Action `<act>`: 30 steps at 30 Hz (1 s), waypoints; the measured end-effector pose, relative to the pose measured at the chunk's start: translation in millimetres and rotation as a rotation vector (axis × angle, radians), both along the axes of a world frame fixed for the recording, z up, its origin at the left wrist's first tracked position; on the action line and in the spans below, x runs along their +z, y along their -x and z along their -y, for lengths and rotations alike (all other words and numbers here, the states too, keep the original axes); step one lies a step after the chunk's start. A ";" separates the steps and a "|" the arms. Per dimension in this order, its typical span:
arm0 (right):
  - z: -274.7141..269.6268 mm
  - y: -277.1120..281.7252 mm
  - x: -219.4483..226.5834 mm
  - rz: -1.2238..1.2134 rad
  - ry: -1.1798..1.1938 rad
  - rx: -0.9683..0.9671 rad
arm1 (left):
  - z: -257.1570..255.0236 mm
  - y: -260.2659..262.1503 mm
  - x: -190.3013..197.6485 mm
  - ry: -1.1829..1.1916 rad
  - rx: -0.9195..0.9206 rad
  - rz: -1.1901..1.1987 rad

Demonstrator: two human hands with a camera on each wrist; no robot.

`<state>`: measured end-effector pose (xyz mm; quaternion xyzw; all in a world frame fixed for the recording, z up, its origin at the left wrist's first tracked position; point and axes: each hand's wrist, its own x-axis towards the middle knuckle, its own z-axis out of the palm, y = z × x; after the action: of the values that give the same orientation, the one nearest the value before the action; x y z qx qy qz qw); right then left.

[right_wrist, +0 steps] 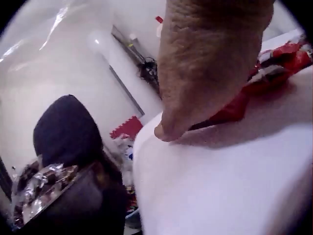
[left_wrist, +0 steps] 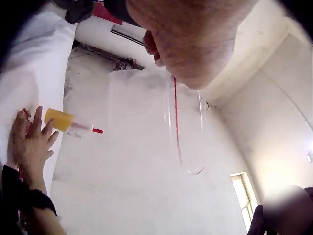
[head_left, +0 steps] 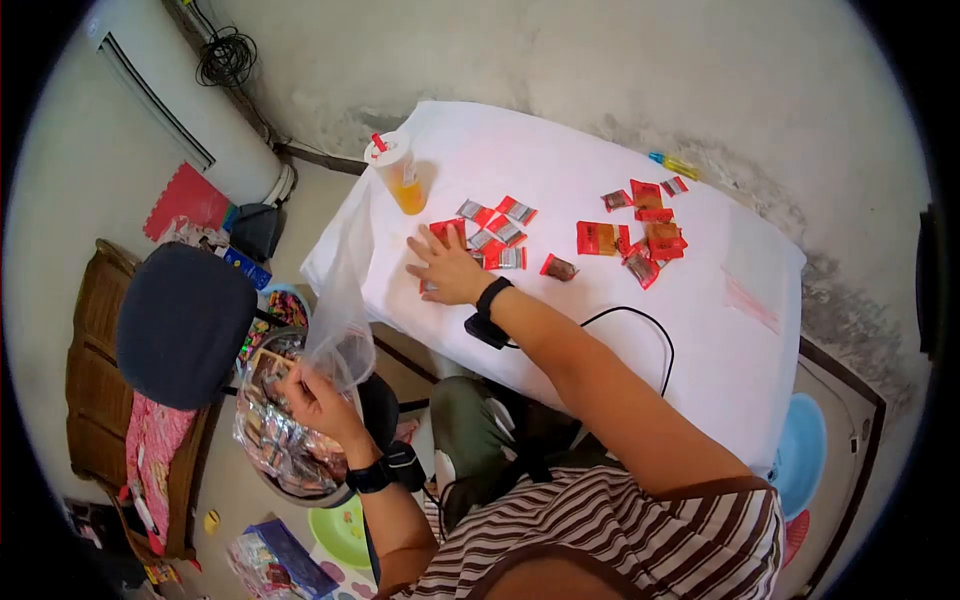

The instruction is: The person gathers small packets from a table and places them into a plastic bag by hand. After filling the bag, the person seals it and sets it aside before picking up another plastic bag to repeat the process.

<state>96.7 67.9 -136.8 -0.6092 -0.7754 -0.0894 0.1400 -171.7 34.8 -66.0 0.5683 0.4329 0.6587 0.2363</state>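
Note:
My left hand [head_left: 322,402] grips the rim of a clear plastic bag [head_left: 345,310], which stands up beside the table's left edge. In the left wrist view, the see-through bag [left_wrist: 142,122] with a thin red line spreads beyond the hand. On the white-covered table, my right hand [head_left: 452,274] lies with fingers spread over small red-and-silver packets [head_left: 506,232]. Parts of a few packets are hidden under its fingers. Close to those fingers, one brown-and-red packet [head_left: 559,267] lies apart. A second loose group of red packets [head_left: 598,238] lies farther right.
A lidded cup of orange drink [head_left: 405,180] stands at the table's far left corner. Below my left hand is a bin [head_left: 290,450] full of shiny wrapped packets. A dark chair [head_left: 187,325] stands left of it. A black cable [head_left: 650,318] curves over the table.

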 end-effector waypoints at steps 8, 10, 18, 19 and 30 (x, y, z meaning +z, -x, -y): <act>8.8 -64.3 -17.0 -0.150 0.307 -0.432 | -5.8 -20.8 -11.2 0.099 -0.183 0.017; 25.2 -78.4 -20.3 -0.151 0.310 -0.471 | -6.5 -32.4 -16.4 0.119 -0.235 0.022; 104.5 -115.6 -6.1 -0.323 0.007 -0.503 | 10.6 -104.6 -16.8 -0.104 -0.320 -0.232; 109.5 -134.6 -13.0 -0.327 -0.031 -0.601 | 14.6 -112.7 -12.5 -0.144 -0.321 -0.347; 188.7 -222.1 -3.8 -0.161 0.336 -0.835 | 42.4 -157.3 -74.6 -0.155 -0.526 -0.551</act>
<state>318.8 -120.9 -140.6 -0.8890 -0.4536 0.0367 0.0510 -14.4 -7.6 -140.6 0.8316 0.2687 0.4292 0.2282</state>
